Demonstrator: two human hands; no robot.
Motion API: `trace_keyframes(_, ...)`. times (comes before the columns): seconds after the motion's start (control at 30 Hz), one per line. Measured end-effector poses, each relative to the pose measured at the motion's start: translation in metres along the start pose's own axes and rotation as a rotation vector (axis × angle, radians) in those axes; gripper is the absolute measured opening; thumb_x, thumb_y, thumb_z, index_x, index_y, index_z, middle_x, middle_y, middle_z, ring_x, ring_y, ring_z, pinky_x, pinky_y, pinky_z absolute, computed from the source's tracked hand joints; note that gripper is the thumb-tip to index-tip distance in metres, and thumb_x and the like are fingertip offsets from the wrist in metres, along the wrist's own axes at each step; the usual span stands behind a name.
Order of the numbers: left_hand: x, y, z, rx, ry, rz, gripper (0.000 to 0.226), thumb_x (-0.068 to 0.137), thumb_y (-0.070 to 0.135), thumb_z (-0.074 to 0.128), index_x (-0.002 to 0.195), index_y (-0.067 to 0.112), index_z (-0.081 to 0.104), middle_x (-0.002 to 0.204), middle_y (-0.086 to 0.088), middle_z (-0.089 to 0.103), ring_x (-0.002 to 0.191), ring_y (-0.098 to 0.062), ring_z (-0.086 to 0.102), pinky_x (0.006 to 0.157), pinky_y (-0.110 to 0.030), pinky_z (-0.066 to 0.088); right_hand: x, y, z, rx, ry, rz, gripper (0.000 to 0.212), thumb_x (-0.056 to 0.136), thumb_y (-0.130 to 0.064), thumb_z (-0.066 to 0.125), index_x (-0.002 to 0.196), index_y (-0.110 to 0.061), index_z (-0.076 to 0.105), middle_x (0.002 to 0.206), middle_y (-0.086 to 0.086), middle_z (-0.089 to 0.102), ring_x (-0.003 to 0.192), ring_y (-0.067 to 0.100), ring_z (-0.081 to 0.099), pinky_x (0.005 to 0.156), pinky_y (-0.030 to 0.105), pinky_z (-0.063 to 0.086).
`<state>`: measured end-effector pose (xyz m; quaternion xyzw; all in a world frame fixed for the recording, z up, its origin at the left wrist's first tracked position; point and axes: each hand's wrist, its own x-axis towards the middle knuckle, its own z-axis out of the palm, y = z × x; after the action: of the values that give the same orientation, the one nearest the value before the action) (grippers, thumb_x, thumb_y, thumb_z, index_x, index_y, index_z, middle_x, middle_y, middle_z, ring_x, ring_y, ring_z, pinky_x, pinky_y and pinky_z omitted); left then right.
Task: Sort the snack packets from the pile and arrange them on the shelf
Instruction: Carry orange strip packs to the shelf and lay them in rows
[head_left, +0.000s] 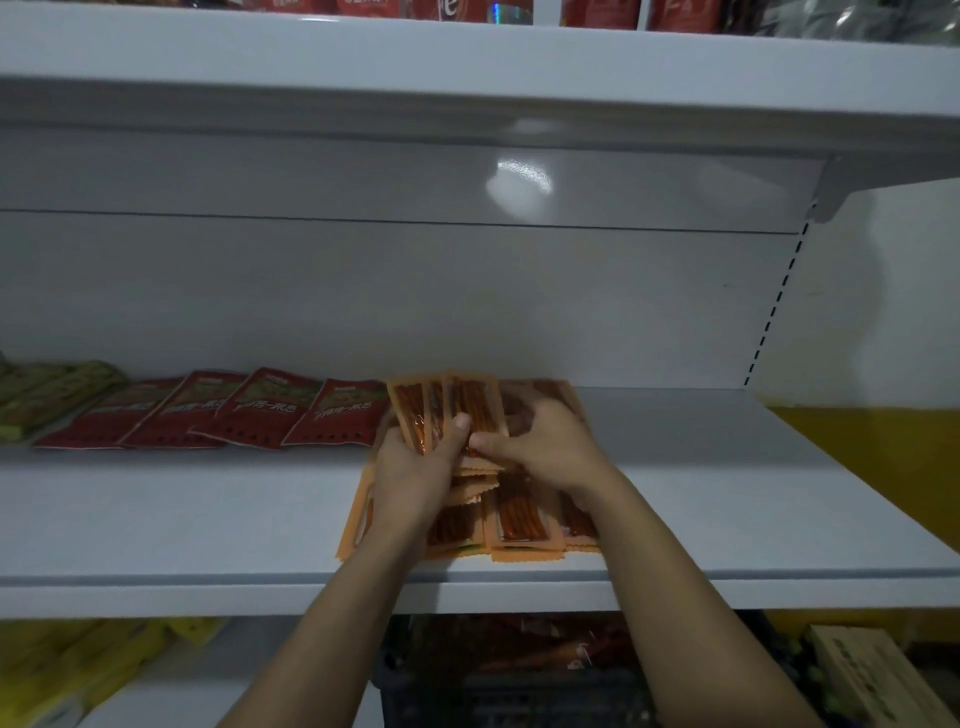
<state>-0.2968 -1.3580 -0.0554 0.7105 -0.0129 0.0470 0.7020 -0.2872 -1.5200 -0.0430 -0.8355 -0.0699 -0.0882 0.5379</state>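
Several orange snack packets (522, 525) with red sticks inside lie in a loose heap on the white middle shelf (701, 499). My left hand (415, 462) grips a fanned bunch of these orange packets (447, 405), thumb on top, tilted up toward the back. My right hand (545, 441) rests beside it on the heap, fingers curled over the packets at the back, thumb touching the bunch. To the left, several red packets (234, 410) lie overlapping in a row, and green-yellow packets (47, 389) lie at the far left.
The shelf above (467, 57) carries red packets along its top. Below the middle shelf stand a dark crate (509, 686) with packets, yellow packets (78, 670) at the left and a wooden box (872, 675) at the right. A yellow wall shows at the right.
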Motion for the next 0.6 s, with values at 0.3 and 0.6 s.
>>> trace_keyframes(0.3,0.006,0.007,0.009,-0.083,-0.06,-0.095,0.009,0.097,0.028,0.06,0.098,0.022,0.067,0.089,0.0,0.077,0.089,-0.019,0.073,0.09,-0.046,0.056,0.003,0.007,-0.038,0.206,0.422,0.111,0.045,0.085,0.001,0.069,0.123,-0.022,0.062,0.082,0.006,0.073,0.053,0.02,0.066,0.044,0.024,0.049)
trace_keyframes(0.6,0.018,0.001,0.003,-0.054,-0.014,-0.059,0.022,0.09,0.037,0.064,0.105,0.021,0.068,0.093,0.001,0.076,0.092,-0.021,0.071,0.093,-0.05,0.054,0.002,0.055,-0.047,0.15,0.544,0.335,0.029,0.086,0.0,0.067,0.112,-0.013,0.068,0.052,0.012,0.065,0.038,0.021,0.057,0.039,0.023,0.04)
